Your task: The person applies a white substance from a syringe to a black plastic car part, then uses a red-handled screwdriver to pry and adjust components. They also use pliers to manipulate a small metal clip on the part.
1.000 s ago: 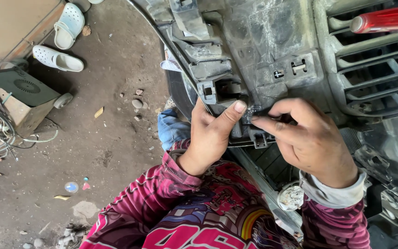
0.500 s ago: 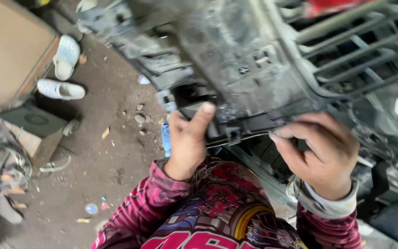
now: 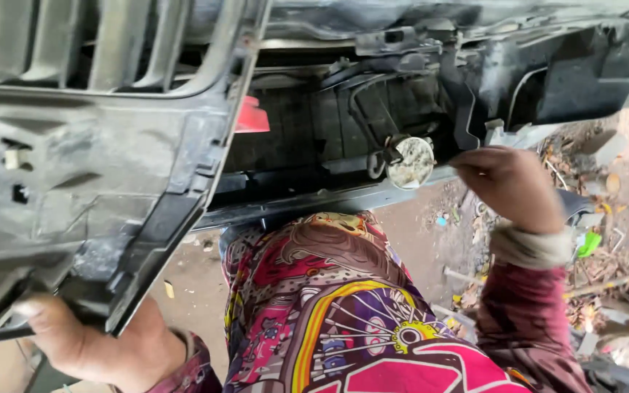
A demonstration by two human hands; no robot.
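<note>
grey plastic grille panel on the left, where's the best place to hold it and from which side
Best by its lower edge, from underneath, as the left hand does now: fingers hooked under the rim of the grille panel. That rim looks like a thick, folded lip, likely firmer than the thin slats up top. The panel hangs tilted, so a second grip further along would probably steady it; the right hand is at the car's frame.

Bare dirt floor point(image 3: 431, 240) lies below. Dry leaves point(image 3: 624, 189), sticks point(image 3: 606, 284) and small litter are scattered at right.

A dirt floor point(image 3: 431, 225) strewn with dry leaves point(image 3: 624, 185), and a green scrap point(image 3: 588, 244).
</note>
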